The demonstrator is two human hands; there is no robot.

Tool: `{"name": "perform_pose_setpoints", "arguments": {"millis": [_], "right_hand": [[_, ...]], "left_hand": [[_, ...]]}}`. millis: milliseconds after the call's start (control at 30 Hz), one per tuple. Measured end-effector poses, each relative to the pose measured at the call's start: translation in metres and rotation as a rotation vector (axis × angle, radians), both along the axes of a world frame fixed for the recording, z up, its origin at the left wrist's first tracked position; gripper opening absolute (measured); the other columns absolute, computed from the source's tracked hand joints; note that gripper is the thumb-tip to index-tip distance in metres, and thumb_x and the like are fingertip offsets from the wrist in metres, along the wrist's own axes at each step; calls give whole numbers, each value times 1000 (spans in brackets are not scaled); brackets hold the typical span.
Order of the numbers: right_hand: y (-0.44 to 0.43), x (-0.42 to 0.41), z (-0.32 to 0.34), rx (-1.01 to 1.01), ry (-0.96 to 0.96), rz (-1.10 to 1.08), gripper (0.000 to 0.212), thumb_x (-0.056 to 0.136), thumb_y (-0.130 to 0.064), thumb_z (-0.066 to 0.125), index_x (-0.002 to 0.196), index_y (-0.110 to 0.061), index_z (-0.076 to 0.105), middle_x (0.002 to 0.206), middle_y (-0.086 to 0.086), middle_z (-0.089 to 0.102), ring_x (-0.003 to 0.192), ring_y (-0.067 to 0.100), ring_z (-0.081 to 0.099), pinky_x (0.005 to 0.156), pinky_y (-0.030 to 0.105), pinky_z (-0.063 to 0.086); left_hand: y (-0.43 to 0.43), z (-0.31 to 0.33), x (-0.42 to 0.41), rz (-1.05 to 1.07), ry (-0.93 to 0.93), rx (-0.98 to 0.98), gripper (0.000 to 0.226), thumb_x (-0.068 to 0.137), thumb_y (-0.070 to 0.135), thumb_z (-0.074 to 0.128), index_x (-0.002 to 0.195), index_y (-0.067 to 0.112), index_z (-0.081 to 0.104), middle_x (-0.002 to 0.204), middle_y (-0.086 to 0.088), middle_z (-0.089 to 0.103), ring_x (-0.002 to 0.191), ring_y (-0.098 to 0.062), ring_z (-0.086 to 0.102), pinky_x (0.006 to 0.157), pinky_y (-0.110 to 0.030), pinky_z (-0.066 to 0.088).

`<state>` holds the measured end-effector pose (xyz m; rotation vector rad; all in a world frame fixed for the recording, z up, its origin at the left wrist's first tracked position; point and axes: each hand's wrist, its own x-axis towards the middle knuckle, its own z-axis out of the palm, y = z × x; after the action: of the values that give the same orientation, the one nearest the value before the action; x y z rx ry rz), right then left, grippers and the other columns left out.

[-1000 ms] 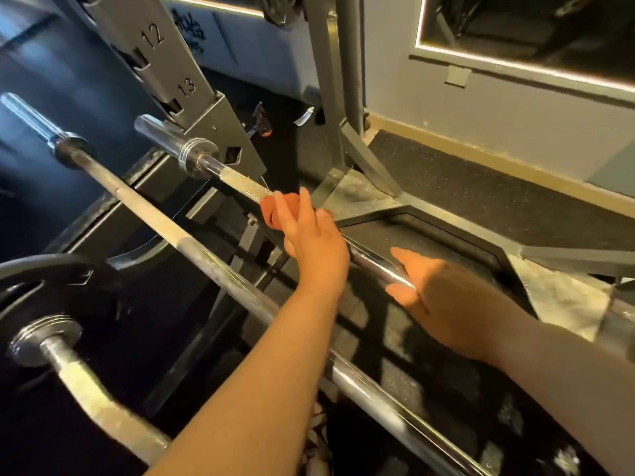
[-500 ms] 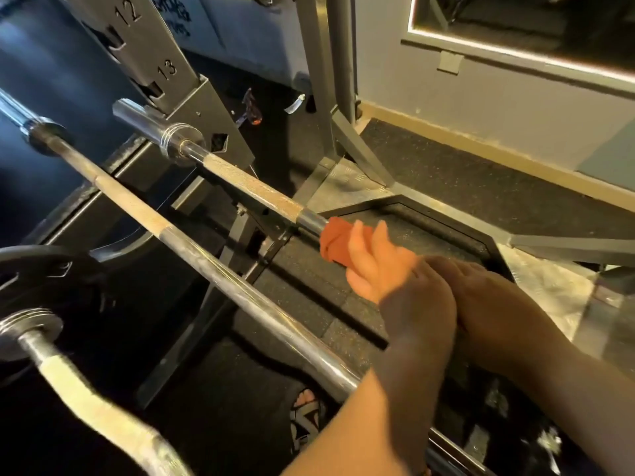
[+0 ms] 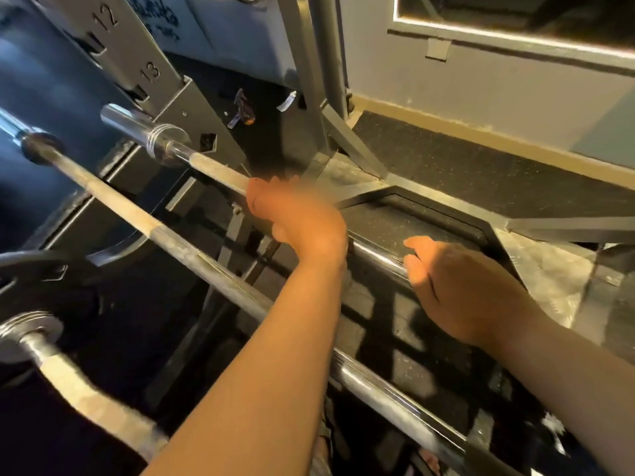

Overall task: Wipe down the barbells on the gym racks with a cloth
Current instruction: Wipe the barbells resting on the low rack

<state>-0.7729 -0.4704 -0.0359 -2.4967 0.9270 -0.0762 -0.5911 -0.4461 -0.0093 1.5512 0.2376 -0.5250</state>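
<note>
Dim room, lower left near black. Warm patchy light on forearms; right hand (image 3: 457,286) mostly in shadow. Left hand (image 3: 299,218) motion-blurred. Glare streaks on chrome bar (image 3: 374,255). Glowing strip (image 3: 481,29) upper right. Edges bowed.

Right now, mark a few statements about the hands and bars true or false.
1. The left hand and right hand are both on the far bar. True.
2. The rack shows 12 and 13. True.
3. The right hand is nearer the far bar's sleeve. False: the left hand is nearer.
4. A hand grips the near bar. False: only the left arm crosses above it.
</note>
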Motion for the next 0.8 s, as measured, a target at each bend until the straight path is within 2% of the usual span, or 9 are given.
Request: {"name": "perform_pose_setpoints", "arguments": {"millis": [67,133,233,333,367,500,600,700,800], "right_hand": [[0,0,2,-6,-28,-4,45,104,-43,25,118,-17,59,90,4,70,78,18,70,71,38,60],[-3,-1,1,-8,-19,32,28,103,-40,33,111,-25,56,96,0,68,83,16,69,72,37,58],[-5,-1,5,55,10,38,13,96,-32,55,106,-25,56,100,-2,63,87,19,66,71,39,55],[1,-3,7,70,-23,-36,18,96,-26,52,108,-16,61,98,5,63,83,28,65,68,44,55],[4,-5,9,75,-22,-81,26,101,-29,41,112,-15,60,97,6,64,81,29,65,68,43,54],[10,-27,8,137,15,-26,67,99,-29,-6,116,-14,57,108,10,61,84,25,64,70,38,57],[6,-61,2,-12,45,-58,51,102,-47,11,109,-28,57,99,-4,63,82,9,60,66,23,46],[12,-78,10,52,13,-153,45,102,-51,21,111,-28,59,89,-11,60,74,2,55,63,20,36],[12,-74,12,17,38,-167,44,104,-45,24,120,-24,59,104,2,69,89,18,64,73,32,42]], "left_hand": [[6,-2,-37,-32,-41,-59,31,104,16,45,120,41,53,149,-4,37,128,-18,38,110,-35,36],[11,-11,-69,-93,-102,28,37,102,18,42,130,39,57,148,-1,36,128,-13,37,111,-30,34],[16,-7,-106,-343,-96,90,38,93,31,43,98,68,52,144,2,35,125,-23,45,110,-39,38],[34,-15,-105,-423,-197,40,37,104,17,47,127,44,57,151,6,37,117,6,47,95,-8,38],[36,-18,-93,-479,-226,27,38,106,15,45,138,33,54,153,7,34,121,9,44,98,-8,38],[18,-27,-15,-282,-240,24,54,105,23,45,156,30,26,165,-11,12,143,-26,37,118,-44,35],[4,-18,5,-155,-237,226,78,107,19,40,159,22,-17,166,-6,-25,155,-30,10,124,-39,23],[7,-12,-39,-210,-106,300,74,110,27,35,158,9,-18,165,-9,-26,155,-27,-6,123,-36,13],[20,-17,-106,-400,-345,288,70,110,27,34,160,16,-14,165,3,-29,155,-32,3,126,-43,15]]}}
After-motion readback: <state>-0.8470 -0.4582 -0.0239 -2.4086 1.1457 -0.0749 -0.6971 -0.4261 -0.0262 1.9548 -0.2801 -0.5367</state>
